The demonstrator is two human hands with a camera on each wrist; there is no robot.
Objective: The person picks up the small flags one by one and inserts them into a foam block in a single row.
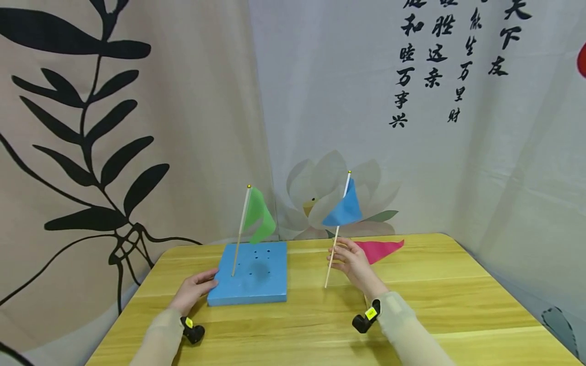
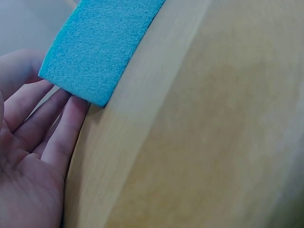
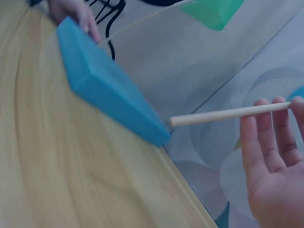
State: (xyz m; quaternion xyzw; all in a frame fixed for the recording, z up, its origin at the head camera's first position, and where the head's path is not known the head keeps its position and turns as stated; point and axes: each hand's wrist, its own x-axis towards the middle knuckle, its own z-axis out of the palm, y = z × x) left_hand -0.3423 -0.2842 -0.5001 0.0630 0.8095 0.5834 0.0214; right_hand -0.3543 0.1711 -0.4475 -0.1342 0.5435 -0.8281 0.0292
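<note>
Head view: a person's two hands work over a light wood-grain worktop [image 1: 458, 305]. The L hand [image 1: 194, 290], fingers fairly straight, touches the left edge of a blue foam board [image 1: 270, 291] w/ small holes in its top; it isn't wrapped round the board. A green pennant [image 1: 260, 218] stands in the board, approx. left of centre, its pale stick tilted a bit to the right. Right of the board & apart from it, the R hand [image 1: 351, 262] pinches the stick of a blue pennant [image 1: 344, 207] btwn thumb & fingers; stick is near upright, leaning right, cloth above the hand. A pink pennant [image 1: 380, 250] lies on the worktop just behind the R hand, partly hidden by it. Both sleeves [image 1: 407, 323] are pale, each wrist w/ a small black camera [image 1: 363, 323]. Bkgd: a curtain [image 1: 210, 127] printed w/ dark leaves, a pale lotus & Chinese characters. L wrist view: close-up of the board's corner, L hand's extended fingers against it, worktop alongside. R wrist view: the R hand's fingertips grasp the blue pennant's stick, lower end pointing toward the board; L hand & part of the green pennant show up top, blurry.
</note>
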